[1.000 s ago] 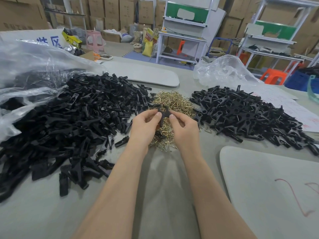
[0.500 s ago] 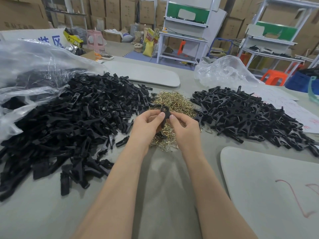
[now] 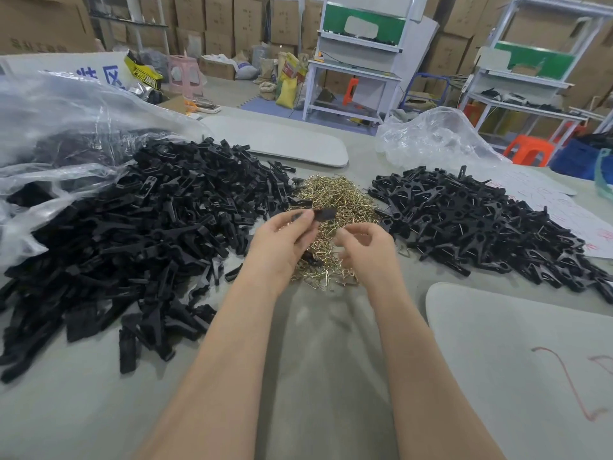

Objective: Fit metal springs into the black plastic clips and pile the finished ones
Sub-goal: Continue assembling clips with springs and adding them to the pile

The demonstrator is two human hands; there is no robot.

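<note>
Head view: blurred clip [image 3: 323, 214] in fingers [image 3: 305, 219]

1. The clip [image 3: 324, 214] pinched in my left hand [image 3: 285, 242] is blurred; whether a spring sits in it I cannot tell.
2. On my right hand [image 3: 368, 252] the curled fingers hide whether they pinch anything.
3. Both hands cover the near part of the spring heap [image 3: 335, 197].
4. The left clip pile [image 3: 132, 247] runs under the plastic bag [image 3: 66, 127] and off the left edge.
5. The right clip pile [image 3: 481, 227] is cut by the right edge.
</note>
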